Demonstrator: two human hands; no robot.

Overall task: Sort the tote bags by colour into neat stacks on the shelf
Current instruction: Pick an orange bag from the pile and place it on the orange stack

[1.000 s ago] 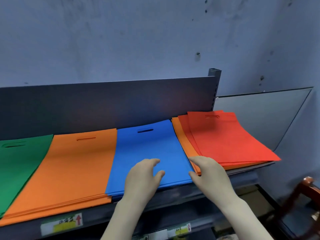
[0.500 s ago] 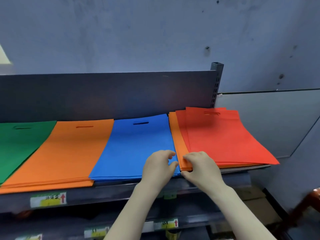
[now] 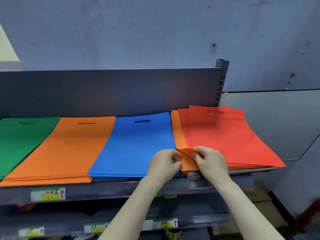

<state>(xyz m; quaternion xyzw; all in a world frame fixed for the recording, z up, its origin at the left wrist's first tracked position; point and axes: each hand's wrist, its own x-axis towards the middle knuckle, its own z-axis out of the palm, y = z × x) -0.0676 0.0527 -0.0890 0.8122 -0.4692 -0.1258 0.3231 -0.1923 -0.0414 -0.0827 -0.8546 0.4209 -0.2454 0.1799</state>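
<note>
Flat tote bags lie in piles along the shelf (image 3: 121,186): a green stack (image 3: 20,137) at the left, an orange stack (image 3: 69,146), a blue stack (image 3: 138,141), and at the right a mixed pile with red bags (image 3: 225,135) lying over orange bags (image 3: 178,132). My right hand (image 3: 210,161) pinches the front corner of an orange bag in the mixed pile and lifts it. My left hand (image 3: 164,163) is curled beside that corner at the blue stack's front right edge; whether it grips anything is hidden.
A dark back panel (image 3: 110,90) and an upright post (image 3: 220,80) bound the shelf. Price labels (image 3: 48,194) line the shelf fronts. A lower shelf (image 3: 155,220) runs below. Cardboard boxes (image 3: 259,198) sit at the lower right against the blue wall.
Both hands moved from the blue stack's front edge to the mixed pile's left corner. My right hand has pinched the orange bag's corner and raised it.
</note>
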